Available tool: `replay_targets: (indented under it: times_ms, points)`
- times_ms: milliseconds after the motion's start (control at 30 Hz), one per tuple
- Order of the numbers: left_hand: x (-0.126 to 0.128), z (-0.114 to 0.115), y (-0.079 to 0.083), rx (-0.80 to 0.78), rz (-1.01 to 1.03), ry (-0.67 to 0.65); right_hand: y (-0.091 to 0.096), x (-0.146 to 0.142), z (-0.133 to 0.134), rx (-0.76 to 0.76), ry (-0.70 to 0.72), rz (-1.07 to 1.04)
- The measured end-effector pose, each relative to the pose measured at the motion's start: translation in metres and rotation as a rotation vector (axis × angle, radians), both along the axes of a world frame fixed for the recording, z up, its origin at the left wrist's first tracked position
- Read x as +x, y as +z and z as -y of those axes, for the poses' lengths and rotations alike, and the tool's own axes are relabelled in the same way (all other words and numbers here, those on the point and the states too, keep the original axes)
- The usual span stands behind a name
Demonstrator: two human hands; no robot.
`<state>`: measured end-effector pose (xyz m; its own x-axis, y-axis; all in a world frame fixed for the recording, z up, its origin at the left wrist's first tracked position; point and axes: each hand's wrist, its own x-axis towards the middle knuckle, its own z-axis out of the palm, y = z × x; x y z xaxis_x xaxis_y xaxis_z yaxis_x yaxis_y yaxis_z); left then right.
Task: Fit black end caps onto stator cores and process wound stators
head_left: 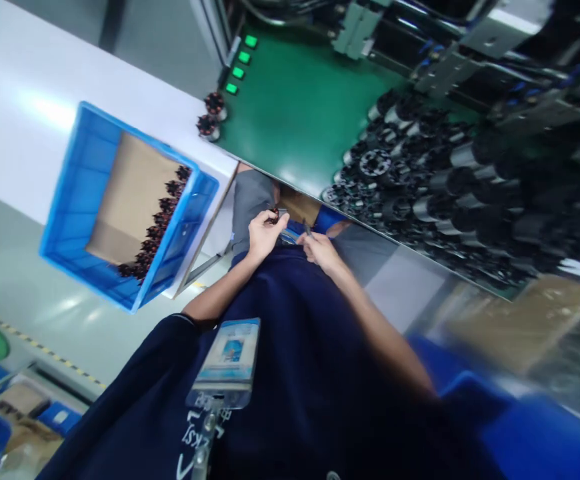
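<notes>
1. While both hands work close together low over the person's lap, the left hand (265, 237) keeps a narrow grip, its fingers curled around a small dark wound part (273, 215). The right hand (320, 253) pinches a slim dark-tipped tool (307, 229) in a narrow grip, near that part; the tool is too small to name exactly.
2. Good handling here would seem to call for bracing both wrists, holding the wound part steady in the left fingers, and bringing the tool's tip in gently, so that the fine windings are not nicked or pulled loose.
3. The wound part looks compact and dark, with a reddish-brown tint to its windings. Fingers hide most of it, so its finer detail cannot be told.
4. It sits above the person's grey trousers (250, 203), just below the edge of the green-matted bench (295, 113).
5. Two similar wound parts (211, 115) stand on that mat near its corner, while a large mass of black and metal cylindrical parts (420, 180) covers its far side. To the left, a blue plastic crate (85, 160) lined with cardboard holds a row of dark wound parts (155, 223) along one edge.
</notes>
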<state>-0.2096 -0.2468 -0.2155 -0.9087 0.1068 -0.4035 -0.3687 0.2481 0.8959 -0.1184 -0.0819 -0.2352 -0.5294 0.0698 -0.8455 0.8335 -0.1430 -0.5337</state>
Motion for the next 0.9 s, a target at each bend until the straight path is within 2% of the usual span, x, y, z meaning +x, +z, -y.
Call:
replay_targets:
  times_ms: [67, 133, 233, 333, 367, 433, 533, 633, 700, 800, 900]
  points:
    - [-0.004, 0.033, 0.017, 0.006, -0.025, 0.027, -0.005, 0.002, -0.005, -0.011, -0.012, 0.035]
    - [-0.013, 0.084, 0.042, -0.023, -0.077, 0.060, -0.008, 0.004, -0.011, -0.011, -0.023, 0.053]
    - [-0.031, 0.185, 0.094, -0.160, -0.195, 0.123, -0.011, 0.007, -0.017, -0.013, -0.028, 0.075]
    - [-0.048, 0.286, 0.140, -0.403, -0.313, 0.166, -0.012, 0.008, -0.019, -0.012, -0.023, 0.098]
    - [-0.052, 0.314, 0.149, -0.487, -0.333, 0.165, -0.012, 0.008, -0.019, -0.013, -0.018, 0.103]
    - [-0.057, 0.358, 0.155, -0.622, -0.338, 0.133, -0.012, 0.006, -0.018, -0.018, -0.002, 0.102]
    - [-0.055, 0.393, 0.141, -0.802, -0.227, 0.039, -0.010, -0.001, -0.018, -0.028, 0.028, 0.079]
    - [-0.046, 0.407, 0.123, -0.990, -0.034, -0.052, -0.006, -0.011, -0.019, -0.021, 0.054, 0.053]
    - [-0.039, 0.413, 0.118, -1.075, 0.068, -0.130, -0.003, -0.016, -0.019, -0.016, 0.063, 0.041]
    - [-0.034, 0.419, 0.119, -1.118, 0.149, -0.274, -0.001, -0.020, -0.019, -0.019, 0.065, 0.024]
    - [-0.038, 0.418, 0.127, -1.117, 0.172, -0.387, -0.001, -0.017, -0.018, -0.030, 0.051, 0.009]
